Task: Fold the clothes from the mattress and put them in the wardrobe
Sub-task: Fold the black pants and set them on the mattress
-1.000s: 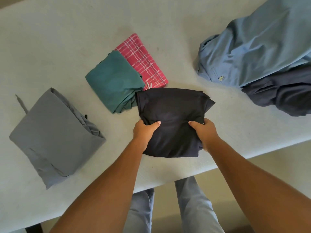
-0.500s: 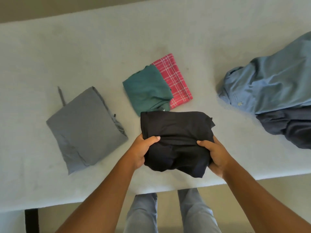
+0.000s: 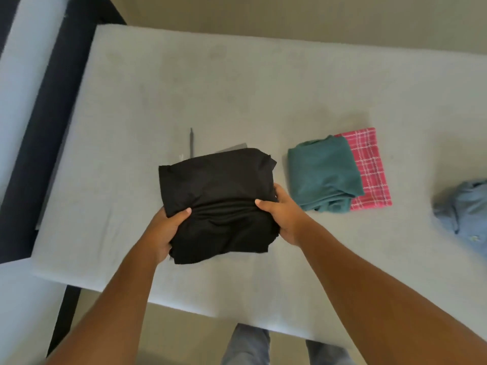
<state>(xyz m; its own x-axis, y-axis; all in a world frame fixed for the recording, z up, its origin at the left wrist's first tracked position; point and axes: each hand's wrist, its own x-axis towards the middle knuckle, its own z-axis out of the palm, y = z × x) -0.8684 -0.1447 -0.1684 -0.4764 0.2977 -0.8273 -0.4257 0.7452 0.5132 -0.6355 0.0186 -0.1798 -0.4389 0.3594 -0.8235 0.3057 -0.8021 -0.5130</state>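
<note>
Left hand (image 3: pixel 164 227) and right hand (image 3: pixel 283 213) grip folded black garment (image 3: pixel 218 191) from either side, thumbs on top.

The pale grey bare mattress (image 3: pixel 237 88) carries a folded teal-green garment (image 3: pixel 322 172) partly overlapping a folded pink plaid cloth (image 3: pixel 369 164), a crumpled light blue shirt (image 3: pixel 463 206) at its right edge, and a grey folded garment (image 3: pixel 238 147), mostly hidden behind a black folded garment (image 3: pixel 218 193).
</note>
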